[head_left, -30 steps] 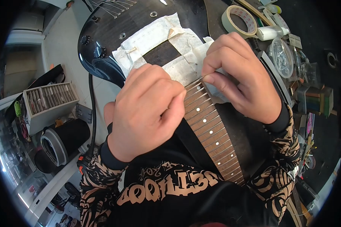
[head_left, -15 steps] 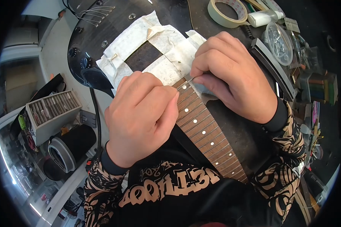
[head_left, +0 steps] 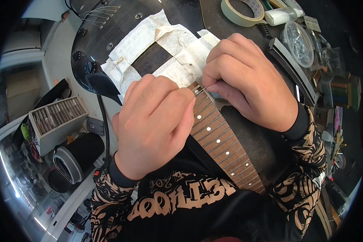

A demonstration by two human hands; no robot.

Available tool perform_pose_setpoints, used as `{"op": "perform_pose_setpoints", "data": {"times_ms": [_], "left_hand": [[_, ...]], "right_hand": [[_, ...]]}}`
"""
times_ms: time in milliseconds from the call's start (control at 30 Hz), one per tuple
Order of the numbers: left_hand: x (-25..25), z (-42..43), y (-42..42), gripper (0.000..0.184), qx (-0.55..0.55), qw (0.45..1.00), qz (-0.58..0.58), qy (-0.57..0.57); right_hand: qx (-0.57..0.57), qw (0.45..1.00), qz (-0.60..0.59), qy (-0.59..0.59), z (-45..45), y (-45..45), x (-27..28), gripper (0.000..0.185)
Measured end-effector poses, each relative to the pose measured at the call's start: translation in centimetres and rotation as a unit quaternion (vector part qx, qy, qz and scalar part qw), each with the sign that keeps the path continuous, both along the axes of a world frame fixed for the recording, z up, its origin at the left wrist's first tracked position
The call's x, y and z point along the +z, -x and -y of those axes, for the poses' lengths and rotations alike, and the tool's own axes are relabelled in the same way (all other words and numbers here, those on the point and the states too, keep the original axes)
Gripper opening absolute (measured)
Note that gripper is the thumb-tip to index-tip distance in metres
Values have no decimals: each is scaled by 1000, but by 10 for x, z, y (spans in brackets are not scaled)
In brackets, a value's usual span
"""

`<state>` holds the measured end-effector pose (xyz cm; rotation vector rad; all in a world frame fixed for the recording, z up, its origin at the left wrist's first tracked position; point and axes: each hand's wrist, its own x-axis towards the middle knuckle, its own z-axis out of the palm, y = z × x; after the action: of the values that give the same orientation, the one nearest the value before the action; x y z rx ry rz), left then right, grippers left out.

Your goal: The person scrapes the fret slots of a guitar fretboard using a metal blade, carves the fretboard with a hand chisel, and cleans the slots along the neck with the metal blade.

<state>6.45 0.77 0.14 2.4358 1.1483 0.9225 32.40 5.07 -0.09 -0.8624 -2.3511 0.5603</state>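
A dark guitar body (head_left: 127, 30) carries white masking tape (head_left: 135, 38) around a bare dark patch. Its brown fretboard (head_left: 218, 135) with white dots runs down toward my torso. My right hand (head_left: 250, 82) pinches one end of a thin metal wire (head_left: 200, 89) over the top of the fretboard. On the other side of the fretboard, my left hand (head_left: 155, 125) is closed with thumb against fingers; what it grips is hidden. The wire lies across the strip between both hands, near the tape's lower edge.
A tape roll (head_left: 243, 12), a white bottle (head_left: 282, 16) and a clear lidded container (head_left: 298, 44) lie at the upper right. A long grey metal bar (head_left: 292, 72) stands right of my right hand. Left are a slotted box (head_left: 58, 121) and a black cylinder (head_left: 82, 151).
The view has shifted, so the guitar sits slightly further left than a second ago. The fretboard's top shows more between my hands, and the thin wire is now visible there.
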Motion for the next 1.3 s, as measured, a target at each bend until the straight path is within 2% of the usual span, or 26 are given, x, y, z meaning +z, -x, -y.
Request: {"op": "perform_pose_setpoints", "data": {"times_ms": [567, 800, 900, 1000, 1067, 1200, 1300], "left_hand": [[4, -2, -4, 19, -9, 999, 38, 18], [0, -6, -4, 18, 2, 998, 62, 31], [3, -5, 1, 20, 10, 996, 79, 41], [7, -2, 11, 19, 39, 992, 105, 48], [8, 2, 24, 18, 67, 989, 116, 54], [14, 17, 43, 11, 70, 985, 139, 76], [23, 29, 35, 13, -25, 995, 97, -3]], "right_hand": [[3, 1000, -24, 13, 1, 3, -3, 26], [-18, 1000, 6, -5, 0, 6, -1, 26], [-2, 1000, 28, 5, -5, 2, 12, 26], [-15, 999, 5, -43, -10, 1, 24, 26], [-47, 998, -14, -36, -9, -7, 29, 27], [-70, 996, 43, -44, 6, -21, 53, 29], [-31, 995, 84, -42, 41, -3, 70, 37]]}}
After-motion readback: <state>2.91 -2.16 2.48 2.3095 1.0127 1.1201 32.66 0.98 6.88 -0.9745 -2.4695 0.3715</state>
